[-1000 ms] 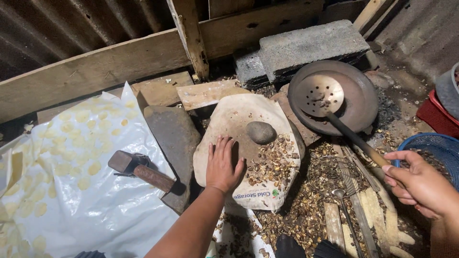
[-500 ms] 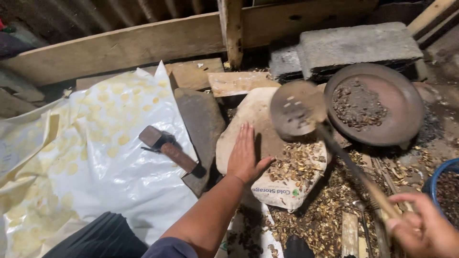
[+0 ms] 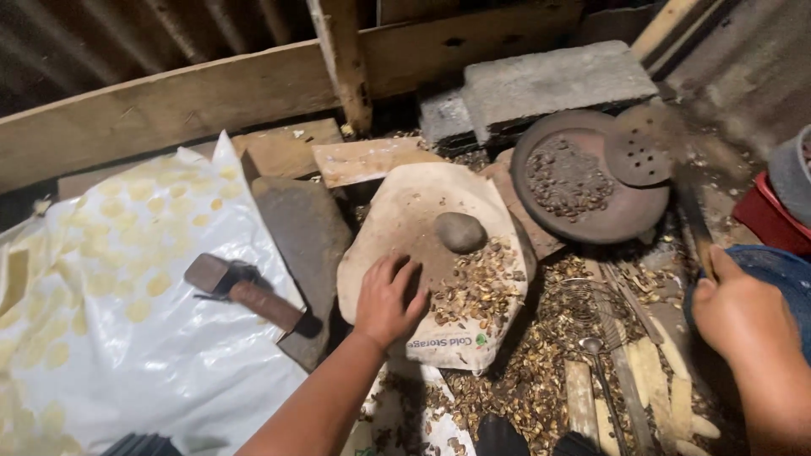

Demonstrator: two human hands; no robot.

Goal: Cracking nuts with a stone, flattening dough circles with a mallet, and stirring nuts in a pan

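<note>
The left hand [image 3: 390, 297] lies flat and open, fingers spread, on a tan sack [image 3: 397, 219] that covers a flat stone. Just beside its fingertips, on the same sack, is a heap of shells [image 3: 480, 287], and above the heap sits a round grey pebble [image 3: 459, 231]. The right hand [image 3: 737, 309] is closed around the handle of a skimmer [image 3: 640, 152], a flat metal disc with holes; the disc is blurred and hangs over the right edge of a dark round pan [image 3: 621, 221]. Inside the pan is a small pile of dark nuts [image 3: 564, 177]. Behind the pan lies a grey concrete block [image 3: 557, 80], and behind that a long wooden plank [image 3: 169, 114] with an upright post [image 3: 342, 59] in front of it. To the left of the sack is a dark flat stone [image 3: 300, 228], and a hammer [image 3: 245, 287] with a wooden handle rests partly on this stone and partly on a white plastic sheet [image 3: 110, 338] with yellow dots. A short board [image 3: 363, 159] lies between the sack and the plank. The ground below the pan is covered with more shells and some wooden sticks [image 3: 629, 397], and a wire ladle [image 3: 583, 304] lies there among them. At the right edge a red box [image 3: 764, 221] and a blue basin [image 3: 781, 270] are partly visible, near the right hand.
</note>
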